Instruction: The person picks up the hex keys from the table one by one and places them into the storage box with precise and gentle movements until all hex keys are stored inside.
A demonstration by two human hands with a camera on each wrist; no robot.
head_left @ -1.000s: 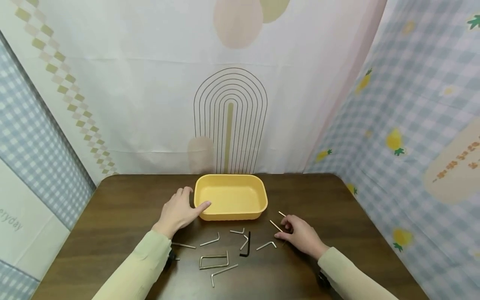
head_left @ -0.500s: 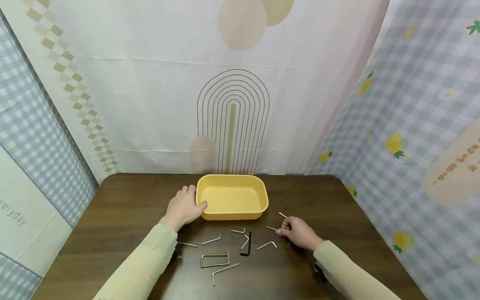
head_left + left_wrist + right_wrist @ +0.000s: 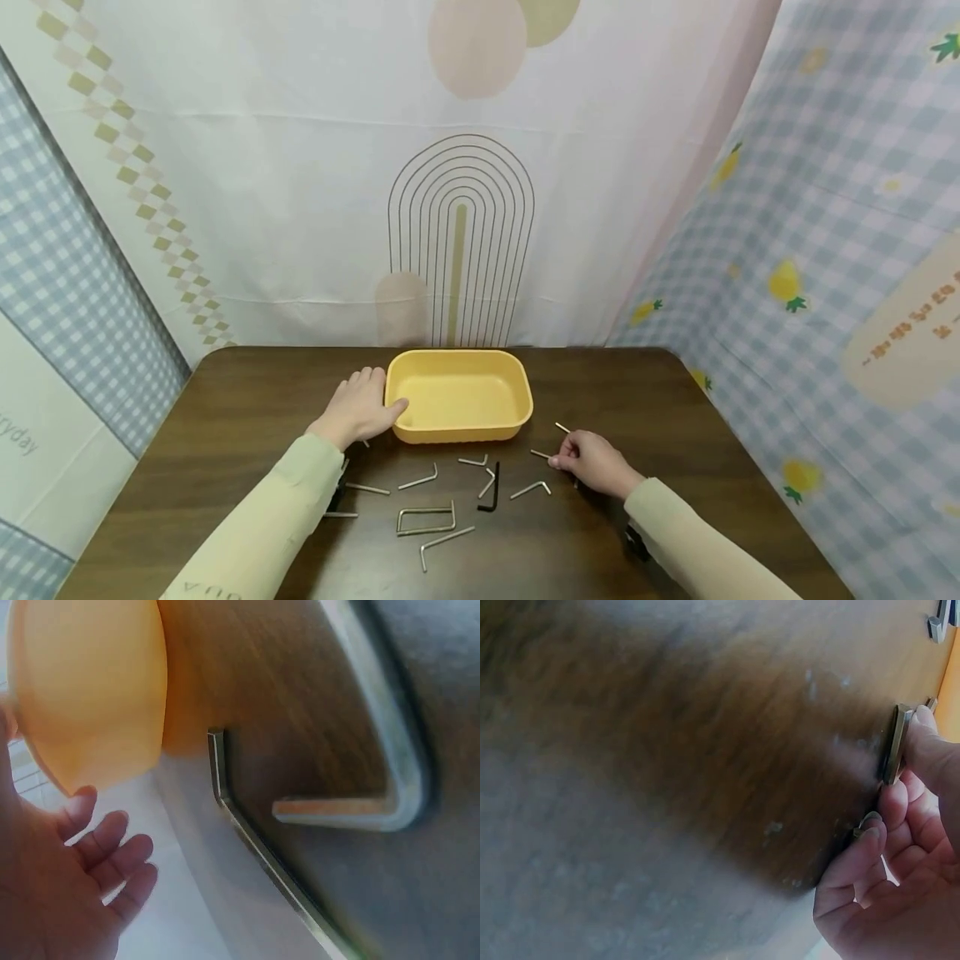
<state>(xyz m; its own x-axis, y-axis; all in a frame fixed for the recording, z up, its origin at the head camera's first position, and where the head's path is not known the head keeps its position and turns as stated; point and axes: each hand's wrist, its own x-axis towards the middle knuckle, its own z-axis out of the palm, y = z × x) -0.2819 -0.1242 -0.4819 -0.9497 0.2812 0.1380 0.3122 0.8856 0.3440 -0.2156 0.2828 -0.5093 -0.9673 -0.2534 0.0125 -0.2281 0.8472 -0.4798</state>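
Observation:
A yellow plastic bin (image 3: 457, 435) stands toward the back of the table. My left hand (image 3: 358, 407) grips its left side, thumb over the rim and fingers along the outer wall. In the left wrist view, several fingers (image 3: 124, 859) are bent beside the bin. To the bin's right, my right hand (image 3: 596, 464) pinches a metal hex key (image 3: 541, 454) low over the table between thumb and fingers. A second metal end (image 3: 562, 427) sticks out beyond the fingers; whether it belongs to another key is unclear. The right wrist view shows the metal key (image 3: 897, 745) against the thumb.
Several loose hex keys lie in front of the bin. Among them are a black one (image 3: 489, 490), a bent silver one (image 3: 531, 490), a rectangle-like brass-coloured pair (image 3: 426, 531) and a long one (image 3: 448, 537). Patterned curtains (image 3: 300, 208) hang behind the table (image 3: 637, 383).
The left thumb and fingers have closed in on the bin's left side. My right fingers have drawn together, and the key end has turned flatter. The bin is about where it was.

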